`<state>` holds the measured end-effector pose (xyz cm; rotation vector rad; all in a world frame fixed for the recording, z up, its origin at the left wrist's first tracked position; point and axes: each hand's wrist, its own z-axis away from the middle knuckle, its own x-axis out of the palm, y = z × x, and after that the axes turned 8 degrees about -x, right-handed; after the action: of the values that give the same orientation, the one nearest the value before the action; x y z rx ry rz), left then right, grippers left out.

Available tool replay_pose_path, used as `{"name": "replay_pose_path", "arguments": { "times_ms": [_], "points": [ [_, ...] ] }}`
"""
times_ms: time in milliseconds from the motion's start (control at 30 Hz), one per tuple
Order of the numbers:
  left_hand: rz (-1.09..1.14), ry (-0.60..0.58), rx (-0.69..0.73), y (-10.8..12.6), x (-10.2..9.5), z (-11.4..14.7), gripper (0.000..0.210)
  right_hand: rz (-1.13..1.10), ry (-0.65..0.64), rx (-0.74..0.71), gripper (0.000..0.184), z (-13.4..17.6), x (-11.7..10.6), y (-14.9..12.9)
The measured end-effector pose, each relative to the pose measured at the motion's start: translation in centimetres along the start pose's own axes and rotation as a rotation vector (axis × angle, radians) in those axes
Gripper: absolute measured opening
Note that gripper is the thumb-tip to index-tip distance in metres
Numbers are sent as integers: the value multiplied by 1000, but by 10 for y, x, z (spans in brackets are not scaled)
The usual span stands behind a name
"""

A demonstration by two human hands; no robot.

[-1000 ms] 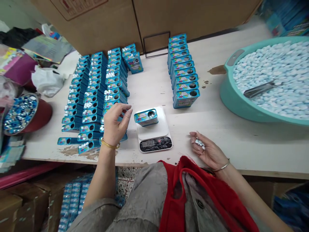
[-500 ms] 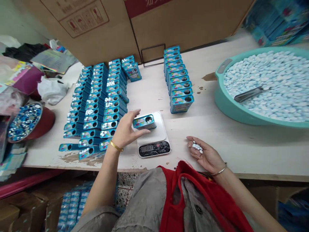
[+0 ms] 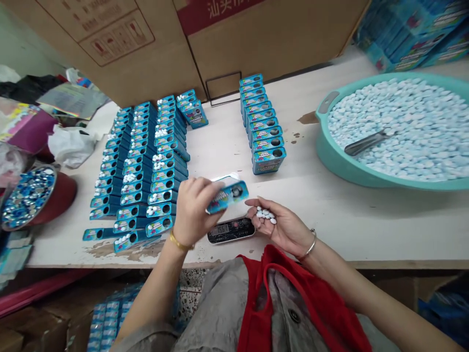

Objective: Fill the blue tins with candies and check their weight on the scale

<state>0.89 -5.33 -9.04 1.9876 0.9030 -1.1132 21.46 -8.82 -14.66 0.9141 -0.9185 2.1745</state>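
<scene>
My left hand [image 3: 196,208] grips a blue candy tin [image 3: 234,193] by its sides, tilted above the kitchen scale [image 3: 231,230]; the tin's round hole faces up and its edges are a little smeared. Most of the white weighing plate is hidden by the hand and tin. Just right of the scale, my right hand [image 3: 282,230] is cupped palm up, its fingertips near the display. Several white candies [image 3: 266,214] lie in that palm.
Rows of blue tins [image 3: 134,178] with candies on their tops stand at left. Another tin row [image 3: 268,159] stands behind the scale. A teal basin [image 3: 340,168] of white candies with a metal scoop [image 3: 366,143] is at right. Cardboard boxes [image 3: 278,39] line the back.
My left hand has closed on the tin and lifted it off the scale, tilting it toward the right. My right hand has moved left with the candies, up to the scale.
</scene>
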Motion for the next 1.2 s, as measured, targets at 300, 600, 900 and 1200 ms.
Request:
{"name": "replay_pose_path", "arguments": {
  "times_ms": [300,600,900,1200],
  "points": [
    [-231,-43,122,10,19,7,22,-75,64,-32,15,-13,15,3],
    [237,-110,-277,-25,30,15,34,5,114,-37,16,-4,6,-1],
    [281,-77,-305,-43,41,29,38,-13,235,-39,19,4,-14,-2],
    [283,92,-308,-41,12,22,35,-5,318,19,26,14,-15,1]
  ]
}}
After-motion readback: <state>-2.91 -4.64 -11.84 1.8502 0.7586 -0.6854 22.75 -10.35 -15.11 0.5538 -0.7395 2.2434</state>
